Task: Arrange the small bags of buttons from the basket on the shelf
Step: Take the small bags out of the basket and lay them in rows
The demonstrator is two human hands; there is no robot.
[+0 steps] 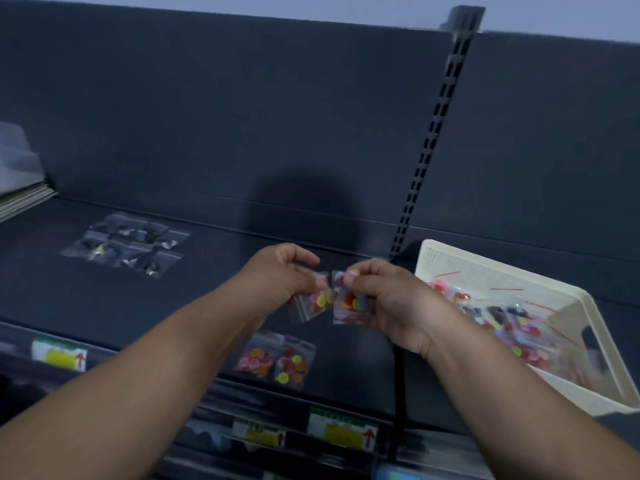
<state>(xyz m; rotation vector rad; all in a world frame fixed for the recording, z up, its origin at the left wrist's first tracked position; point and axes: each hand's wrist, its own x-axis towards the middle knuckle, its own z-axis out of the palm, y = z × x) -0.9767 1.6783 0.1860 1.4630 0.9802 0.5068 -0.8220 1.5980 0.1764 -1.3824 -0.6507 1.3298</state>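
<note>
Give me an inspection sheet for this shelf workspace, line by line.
Surface: dark shelf.
Job's things: left bag and right bag of coloured buttons held above the shelf; front pair of bags lying side by side; dark-button bags grouped at back left; white basket at right holding more bags.
Clutter: grey stack at far left, blurred.
Grips: left hand pinches the left bag; right hand pinches the right bag.
Cables: nothing seen.
Surroundings: back panel, slotted upright, price labels below.

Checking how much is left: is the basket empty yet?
No, a heap of button bags lies in the basket at the right.
</note>
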